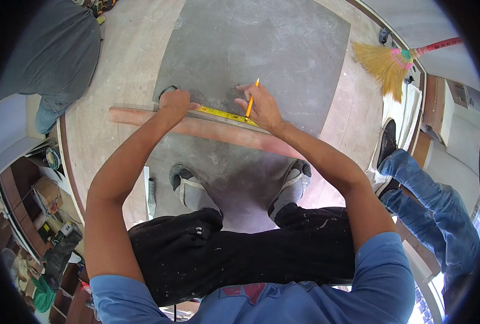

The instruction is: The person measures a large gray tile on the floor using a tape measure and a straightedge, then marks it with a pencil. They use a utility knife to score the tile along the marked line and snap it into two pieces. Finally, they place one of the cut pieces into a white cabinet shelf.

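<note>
While the tape (224, 114) is lying over the grey sheet (261, 48), just beyond the strip (213, 128), my left fingers (193, 106) are clasping it and my right fingers (245, 103) are pinching the pencil (252, 100), its lower end near the tape; I am reckoning that staying accurate means keeping the tape taut and flat.

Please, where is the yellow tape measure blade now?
In the head view, the yellow tape measure blade lies above centre, between the left hand and right hand, just beyond the reddish strip.
</note>
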Tool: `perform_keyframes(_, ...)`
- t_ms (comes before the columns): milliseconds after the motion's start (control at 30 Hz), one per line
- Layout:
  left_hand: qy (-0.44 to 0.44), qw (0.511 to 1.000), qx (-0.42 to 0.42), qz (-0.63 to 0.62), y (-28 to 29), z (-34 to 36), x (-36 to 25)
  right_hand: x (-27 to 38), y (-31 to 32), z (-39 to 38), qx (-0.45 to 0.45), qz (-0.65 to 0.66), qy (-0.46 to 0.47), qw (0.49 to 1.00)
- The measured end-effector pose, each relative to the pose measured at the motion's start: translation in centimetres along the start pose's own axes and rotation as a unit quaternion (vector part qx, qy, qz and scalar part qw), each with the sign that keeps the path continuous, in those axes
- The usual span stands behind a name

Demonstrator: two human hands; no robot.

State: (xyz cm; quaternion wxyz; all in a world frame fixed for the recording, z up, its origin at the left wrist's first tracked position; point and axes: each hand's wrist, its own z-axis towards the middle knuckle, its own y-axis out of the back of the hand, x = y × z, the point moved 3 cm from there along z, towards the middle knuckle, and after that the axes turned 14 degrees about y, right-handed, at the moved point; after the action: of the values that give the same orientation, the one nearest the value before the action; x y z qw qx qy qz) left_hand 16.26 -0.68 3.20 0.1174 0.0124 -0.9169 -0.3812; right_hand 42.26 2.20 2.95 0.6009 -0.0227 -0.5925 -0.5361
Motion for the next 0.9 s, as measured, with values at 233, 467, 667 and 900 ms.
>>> perform_keyframes(233, 0.011, 1.000, 0.008, -0.013, 0.4, 0.8, -0.1, 0.8, -4.8, 1.5, 0.081, -0.102, 0.000, 0.992)
perform_keyframes(467, -0.037, 0.997, 0.041, -0.045, -0.3, 2.6, 4.4, 0.3, -5.6, 2.4, 0.122, -0.119, -0.059, 0.984)
perform_keyframes(667, 0.004, 0.997, -0.037, -0.069, -1.5, 4.0, 10.1, 0.5, -5.9, 3.8, 0.193, -0.145, -0.101, 0.965)
perform_keyframes(900, 0.057, 0.998, 0.021, -0.025, -1.1, 3.9, 9.1, 0.2, -5.9, 3.5, 0.191, -0.137, -0.089, 0.968)
